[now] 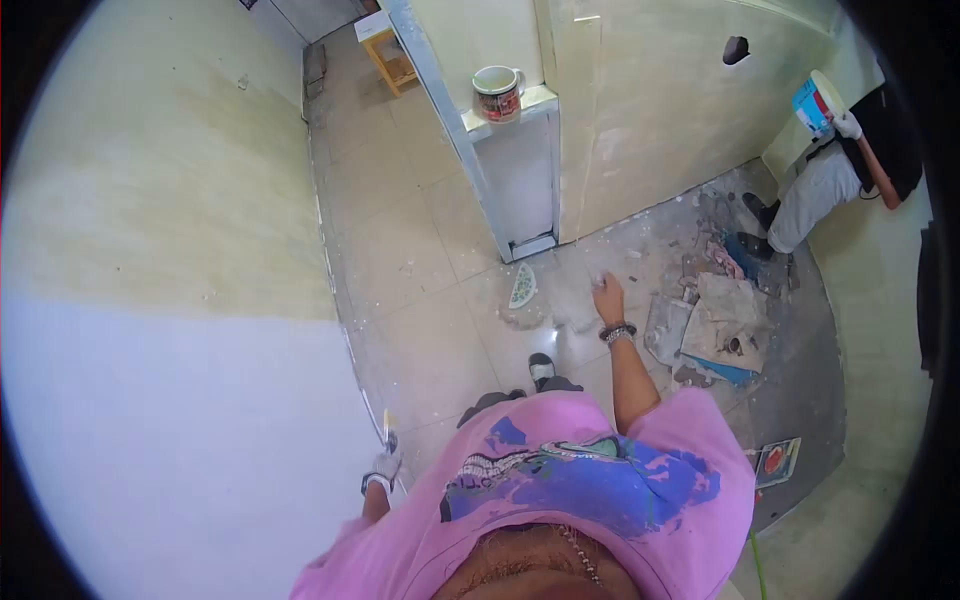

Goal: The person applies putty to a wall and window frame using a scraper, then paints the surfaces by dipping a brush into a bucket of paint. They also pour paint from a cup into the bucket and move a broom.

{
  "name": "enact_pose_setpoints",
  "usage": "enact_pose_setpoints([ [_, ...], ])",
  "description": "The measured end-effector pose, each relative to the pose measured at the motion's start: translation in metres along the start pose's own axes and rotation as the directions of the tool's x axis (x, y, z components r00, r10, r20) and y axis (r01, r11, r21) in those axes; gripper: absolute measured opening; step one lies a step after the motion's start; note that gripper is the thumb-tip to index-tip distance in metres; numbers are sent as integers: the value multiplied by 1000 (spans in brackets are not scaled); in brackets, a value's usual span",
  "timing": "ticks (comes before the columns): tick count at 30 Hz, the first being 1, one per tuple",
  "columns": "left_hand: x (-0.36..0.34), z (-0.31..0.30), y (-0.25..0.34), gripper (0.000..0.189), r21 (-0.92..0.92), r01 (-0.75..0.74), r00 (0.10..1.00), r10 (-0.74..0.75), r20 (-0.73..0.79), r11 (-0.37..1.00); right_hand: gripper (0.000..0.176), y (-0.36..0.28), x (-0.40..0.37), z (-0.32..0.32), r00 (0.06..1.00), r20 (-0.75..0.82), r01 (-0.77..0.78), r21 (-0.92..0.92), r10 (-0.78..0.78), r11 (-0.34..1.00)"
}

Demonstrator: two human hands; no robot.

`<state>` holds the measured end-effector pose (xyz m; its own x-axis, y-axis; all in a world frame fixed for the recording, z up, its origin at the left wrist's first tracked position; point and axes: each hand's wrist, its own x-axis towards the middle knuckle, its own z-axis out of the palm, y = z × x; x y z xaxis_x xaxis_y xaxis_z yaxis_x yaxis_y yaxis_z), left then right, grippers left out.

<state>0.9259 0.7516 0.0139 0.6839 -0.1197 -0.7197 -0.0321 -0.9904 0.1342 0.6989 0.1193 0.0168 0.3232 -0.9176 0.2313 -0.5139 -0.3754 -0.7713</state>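
Note:
My left hand [382, 467], in a pale glove, is low beside the white-painted part of the left wall [180, 400]. It is closed on a brush [388, 428], whose pale tip points up along the wall's foot. My right hand [608, 300] is bare, with bracelets at the wrist, and hangs over the tiled floor. Its fingers are curled; whether anything small is in them cannot be made out. A patterned fan-shaped piece [522, 286] lies on the floor to the left of that hand.
A mug [498, 93] stands on a ledge of the partition. At right, a co-worker [835, 180] holds a white and blue bucket [817, 103]. Rubble and a torn sack [725, 320] cover the floor at right. A wooden stool [386, 60] stands at the top.

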Motion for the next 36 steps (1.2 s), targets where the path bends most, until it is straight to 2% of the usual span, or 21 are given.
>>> enact_pose_setpoints([
  [2,7,-15,17,59,5,-67,997,67,42,998,15,40,-70,-13,954,98,-285,11,282,959],
  [3,13,-24,29,58,104,-101,994,95,61,989,14,49,-109,-27,982,38,-179,-101,183,979],
  [4,20,-31,37,56,200,-138,989,124,81,970,16,50,-141,-45,951,116,-264,-176,286,948],
  [6,51,-39,31,55,65,-155,980,145,138,986,27,77,-219,-57,967,-10,-239,-377,254,895],
  [7,64,-44,29,54,-1,-161,973,159,166,987,27,67,-243,-78,889,144,-352,-391,434,850],
  [8,69,-50,31,50,-18,-212,970,213,120,977,25,83,-281,-77,800,74,-555,-288,596,781],
  [10,76,-63,39,45,-48,-312,949,314,31,949,25,103,-344,-88,669,156,-658,-330,727,677],
  [12,66,-78,58,43,-15,-314,947,314,64,949,12,149,-418,-86,769,116,-541,-404,628,738],
  [14,72,-76,64,41,44,-329,941,324,93,943,12,97,-429,-112,544,172,-778,-263,821,570],
  [16,106,-58,61,41,127,-357,932,342,124,926,19,62,-442,-127,539,90,-834,-80,838,545],
  [17,138,-40,56,41,92,-337,935,322,152,937,22,51,-446,-132,548,31,-827,-130,836,547],
  [18,165,-15,51,37,266,-447,894,435,105,854,25,41,-452,-137,557,-28,-819,-180,830,544],
  [20,133,-18,96,36,245,-399,912,355,205,884,30,51,-465,-152,588,-103,-798,-233,802,556],
  [22,106,-17,139,37,270,-488,865,417,281,830,30,57,-474,-172,526,-32,-840,-173,850,514],
  [23,93,-15,157,38,281,-530,838,443,318,800,30,58,-480,-184,670,-9,-665,-451,742,595],
  [25,82,1,187,41,193,-625,769,554,318,756,30,59,-490,-206,842,182,-133,-843,507,522],
  [26,75,10,201,42,125,-674,726,620,296,729,28,54,-488,-212,757,49,-417,-732,652,539],
  [28,60,25,228,45,68,-747,650,704,286,662,26,-22,-459,-222,438,-95,-859,-339,894,385],
  [30,53,40,248,48,89,-801,586,744,322,592,24,1,-480,-231,579,5,-741,-413,815,529],
  [33,57,72,258,50,121,-856,510,779,364,503,31,1,-494,-238,438,-86,-894,-144,895,424],
  [36,32,62,248,50,240,-810,587,728,354,536,44,-12,-509,-249,476,-179,-835,-399,861,378],
])
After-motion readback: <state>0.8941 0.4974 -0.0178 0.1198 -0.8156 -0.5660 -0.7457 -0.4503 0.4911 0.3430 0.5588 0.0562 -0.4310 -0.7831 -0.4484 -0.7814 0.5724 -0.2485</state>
